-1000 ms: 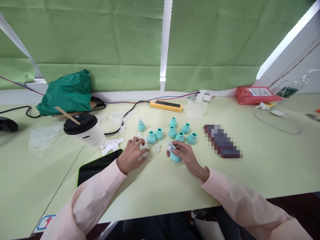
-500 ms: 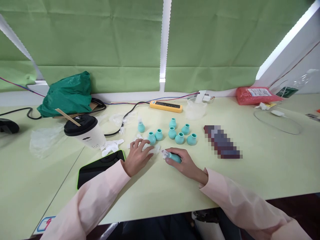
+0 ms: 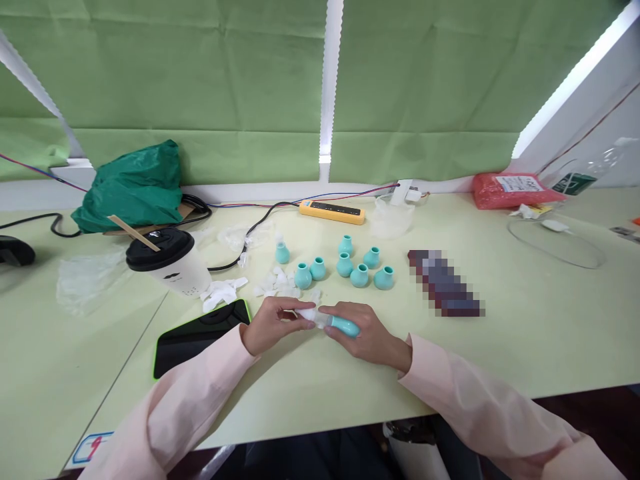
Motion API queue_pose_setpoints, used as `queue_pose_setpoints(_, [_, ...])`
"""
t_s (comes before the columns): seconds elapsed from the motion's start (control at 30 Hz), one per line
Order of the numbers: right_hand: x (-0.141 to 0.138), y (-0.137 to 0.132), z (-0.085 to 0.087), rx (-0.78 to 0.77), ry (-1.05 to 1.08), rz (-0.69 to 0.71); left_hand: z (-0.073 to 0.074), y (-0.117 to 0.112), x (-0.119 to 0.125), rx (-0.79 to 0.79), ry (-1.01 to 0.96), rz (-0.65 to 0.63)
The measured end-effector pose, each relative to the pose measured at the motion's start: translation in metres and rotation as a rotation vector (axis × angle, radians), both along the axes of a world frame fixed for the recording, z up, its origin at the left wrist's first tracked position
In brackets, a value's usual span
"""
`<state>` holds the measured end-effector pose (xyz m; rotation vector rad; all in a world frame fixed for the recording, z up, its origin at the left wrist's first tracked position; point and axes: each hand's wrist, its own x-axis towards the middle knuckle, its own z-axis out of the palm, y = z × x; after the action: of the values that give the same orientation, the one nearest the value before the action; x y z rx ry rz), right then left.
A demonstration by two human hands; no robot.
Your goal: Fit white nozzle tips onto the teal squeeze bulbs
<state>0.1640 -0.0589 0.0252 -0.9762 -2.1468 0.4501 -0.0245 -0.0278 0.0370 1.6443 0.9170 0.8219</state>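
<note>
My right hand (image 3: 369,333) is closed around a teal squeeze bulb (image 3: 346,327), held on its side just above the table. A clear nozzle (image 3: 323,320) sticks out of the bulb toward the left. Thumb and fingers of my left hand (image 3: 275,325) pinch a small white translucent cap (image 3: 305,313) at the nozzle's end; whether it is seated is hidden. Behind my hands lie loose white pieces (image 3: 277,283). Several open-necked teal bulbs (image 3: 359,276) stand farther back, and one upright bulb (image 3: 283,253) has a clear nozzle in its neck.
To the left are a phone (image 3: 200,337), a lidded paper cup (image 3: 173,267), crumpled tissue (image 3: 224,293) and a green bag (image 3: 133,190). A yellow power strip (image 3: 332,213) lies at the back. On the right are a blurred dark red object (image 3: 445,283) and a pink parcel (image 3: 517,191).
My left hand has come off the white pieces with a cap pinched in its fingers and met the nozzle. The bulb in my right hand has shifted slightly left and down.
</note>
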Motion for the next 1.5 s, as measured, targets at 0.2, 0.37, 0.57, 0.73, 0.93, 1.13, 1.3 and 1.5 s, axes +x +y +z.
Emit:
queue_pose_setpoints(0.2, [0.000, 0.000, -0.008, 0.053, -0.060, 0.023, -0.005, 0.001, -0.001, -0.142, -0.029, -0.016])
queue_pose_setpoints(0.37, [-0.001, -0.002, -0.008, 0.062, -0.131, 0.054, -0.007, 0.002, -0.004, -0.144, 0.017, -0.084])
queue_pose_setpoints(0.57, [0.000, -0.002, -0.008, 0.082, -0.181, 0.056, -0.010, 0.003, -0.007, 0.025, 0.135, -0.121])
queue_pose_setpoints(0.73, [-0.001, -0.002, -0.004, -0.005, -0.061, 0.106, -0.006, 0.002, -0.006, -0.032, 0.069, -0.164])
queue_pose_setpoints(0.93, [-0.007, -0.008, 0.000, -0.137, 0.170, 0.077, 0.000, -0.005, 0.000, -0.199, -0.193, -0.044])
queue_pose_setpoints(1.13, [-0.013, -0.014, 0.003, -0.279, 0.339, 0.075, 0.006, -0.009, 0.003, -0.240, -0.325, -0.084])
queue_pose_setpoints(1.3, [-0.018, -0.018, 0.006, -0.299, 0.408, 0.048, 0.011, -0.008, 0.002, -0.038, -0.270, -0.017])
queue_pose_setpoints(1.5, [-0.016, -0.020, 0.003, -0.249, 0.315, -0.102, 0.008, -0.010, 0.003, 0.102, -0.213, 0.101])
